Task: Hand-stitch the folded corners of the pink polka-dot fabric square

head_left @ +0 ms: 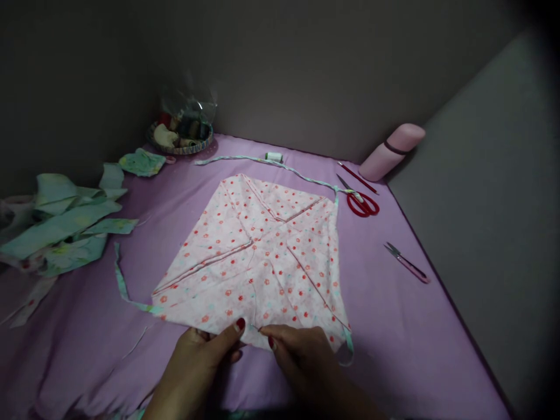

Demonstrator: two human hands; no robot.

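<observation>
on purple cloth (371,309), floral fabric (262,248) partly hides left hand (207,353)

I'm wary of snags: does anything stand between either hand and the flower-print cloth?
Nothing visible does. The left hand grips the near edge of the flower-print cloth directly, and the right hand is at that same edge. The thread snips lie off to the right.

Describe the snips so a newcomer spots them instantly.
On the purple cloth, go right of the dotted fabric toward the cloth's right edge. There, nearer the person than the red scissors, lie the snips, tips angled left. Unlike the scissors, they have a slim pink handle and no finger loops.
</observation>
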